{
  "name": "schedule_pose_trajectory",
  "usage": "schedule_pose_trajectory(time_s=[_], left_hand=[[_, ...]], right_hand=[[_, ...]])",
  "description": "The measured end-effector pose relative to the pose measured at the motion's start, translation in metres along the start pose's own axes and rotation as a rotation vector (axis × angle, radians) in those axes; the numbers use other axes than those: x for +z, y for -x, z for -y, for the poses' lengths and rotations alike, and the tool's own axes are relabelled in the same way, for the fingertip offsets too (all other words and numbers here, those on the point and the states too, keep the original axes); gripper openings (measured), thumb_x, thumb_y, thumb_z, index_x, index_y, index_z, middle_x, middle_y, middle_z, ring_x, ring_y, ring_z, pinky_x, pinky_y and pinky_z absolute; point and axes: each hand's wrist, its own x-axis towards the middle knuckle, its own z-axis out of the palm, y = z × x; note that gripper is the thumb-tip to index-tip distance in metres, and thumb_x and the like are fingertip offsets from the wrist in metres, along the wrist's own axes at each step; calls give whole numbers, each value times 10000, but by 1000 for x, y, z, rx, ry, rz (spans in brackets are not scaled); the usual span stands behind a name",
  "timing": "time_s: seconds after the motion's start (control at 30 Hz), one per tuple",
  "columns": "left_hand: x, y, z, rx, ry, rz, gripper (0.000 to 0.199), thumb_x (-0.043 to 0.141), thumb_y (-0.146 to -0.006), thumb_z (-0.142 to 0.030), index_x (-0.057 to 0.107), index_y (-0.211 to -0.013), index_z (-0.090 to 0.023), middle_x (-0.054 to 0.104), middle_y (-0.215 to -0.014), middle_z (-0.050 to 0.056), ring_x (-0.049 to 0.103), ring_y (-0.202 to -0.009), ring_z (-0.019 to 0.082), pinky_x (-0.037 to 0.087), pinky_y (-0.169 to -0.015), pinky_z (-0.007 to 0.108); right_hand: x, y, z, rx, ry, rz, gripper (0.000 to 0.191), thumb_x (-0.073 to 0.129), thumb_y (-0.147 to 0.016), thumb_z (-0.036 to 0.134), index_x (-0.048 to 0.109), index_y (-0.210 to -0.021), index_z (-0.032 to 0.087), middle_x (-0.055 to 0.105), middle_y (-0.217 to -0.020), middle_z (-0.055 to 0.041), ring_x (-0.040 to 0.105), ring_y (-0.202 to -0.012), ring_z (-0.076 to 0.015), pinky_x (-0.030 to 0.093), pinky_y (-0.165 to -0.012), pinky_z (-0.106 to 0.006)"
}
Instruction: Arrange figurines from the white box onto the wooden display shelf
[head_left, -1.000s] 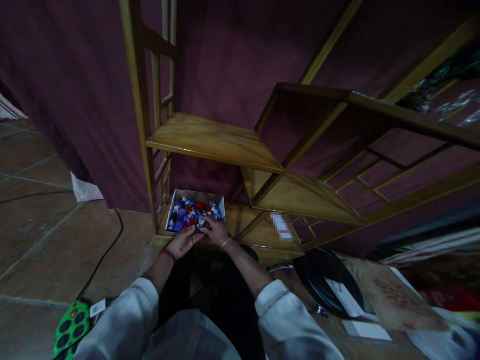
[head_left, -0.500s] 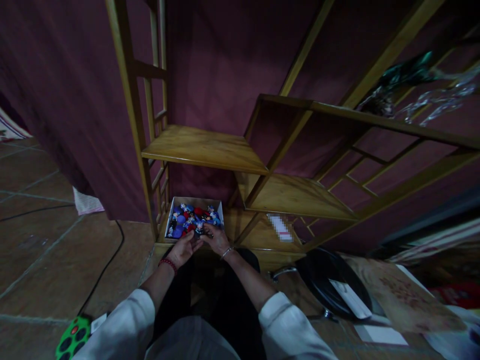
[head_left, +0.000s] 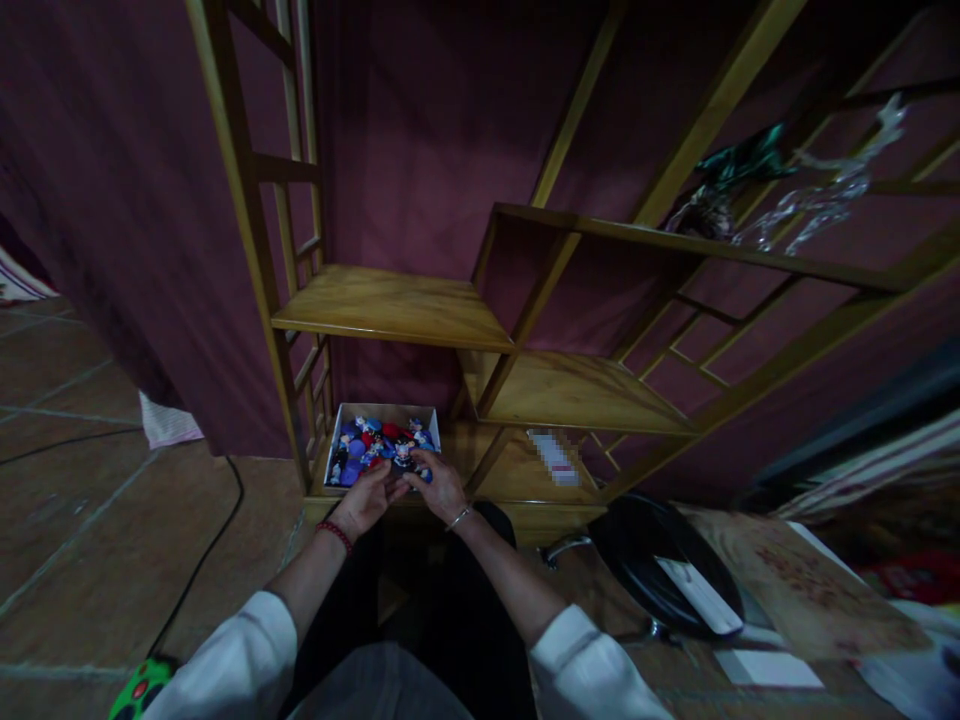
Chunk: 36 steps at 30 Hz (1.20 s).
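A single head-worn camera looked forward and down from above the person's lap, close to a white open-topped box point(head_left: 382, 410) on a golden wooden shelf unit point(head_left: 390, 312).

- At 12 o'clock from my left hand point(head_left: 367, 500) and right hand point(head_left: 442, 485), a wooden shelf point(head_left: 390, 310) overhangs the white box point(head_left: 382, 408), leaving a low gap.
- At 10 o'clock, an upright wooden post point(head_left: 261, 300) blocks sideways passage.
- At 2 o'clock, a diagonal strut point(head_left: 487, 435) narrows the way.
- At 4 o'clock, a black round tray point(head_left: 664, 565) sits low.
- At 8 o'clock, the tile floor point(head_left: 112, 530) offers room, a black cable point(head_left: 202, 545) crossing it.
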Motion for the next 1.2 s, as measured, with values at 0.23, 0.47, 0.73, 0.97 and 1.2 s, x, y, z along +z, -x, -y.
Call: schedule_pose_trajectory(time_s=[0.23, 0.47, 0.73, 0.97, 1.2], left_hand=[[10, 3, -1, -10, -21, 65, 19, 579, -732, -172, 575, -746, -160, 644, -758, 28, 615, -730, 140, 456, -780, 307], [25, 11, -2, -38, -46, 116, 27, 580, -732, -166, 591, -757, -163, 650, -814, 37, 610, -790, 155, 441, -819, 338], [45, 18, -3, -37, -83, 171, 97, 597, -718, -152, 599, -814, -169, 650, -856, 27, 603, -809, 159, 449, -794, 335], [67, 22, 2, 13, -67, 186, 76, 590, -713, -109, 613, -772, -152, 646, -827, 17, 594, -802, 133, 453, -796, 299], [83, 26, 8, 25, -107, 173, 111, 604, -699, -103, 631, -800, -142, 649, -814, 23, 601, -736, 123, 477, -727, 261]], right_hand=[[-12, 6, 7, 28, -31, -38, 314, 602, -709, 287, 539, -1012, 236, 610, -950, -30, 580, -823, -159, 460, -763, -306], [-27, 14, 17, -8, -41, -99, 299, 603, -713, 294, 533, -996, 228, 610, -935, -34, 571, -843, -162, 458, -767, -298], [-49, 22, 28, 5, -41, -139, 302, 593, -722, 306, 536, -1007, 225, 604, -939, -38, 572, -832, -162, 459, -779, -319], [-61, 27, 30, -22, -100, -201, 313, 576, -734, 296, 539, -1035, 218, 618, -924, -38, 583, -836, -155, 479, -774, -302], [-72, 36, 29, -64, -114, -273, 301, 561, -752, 268, 518, -1044, 211, 605, -941, -46, 578, -850, -155, 484, -784, -307]])
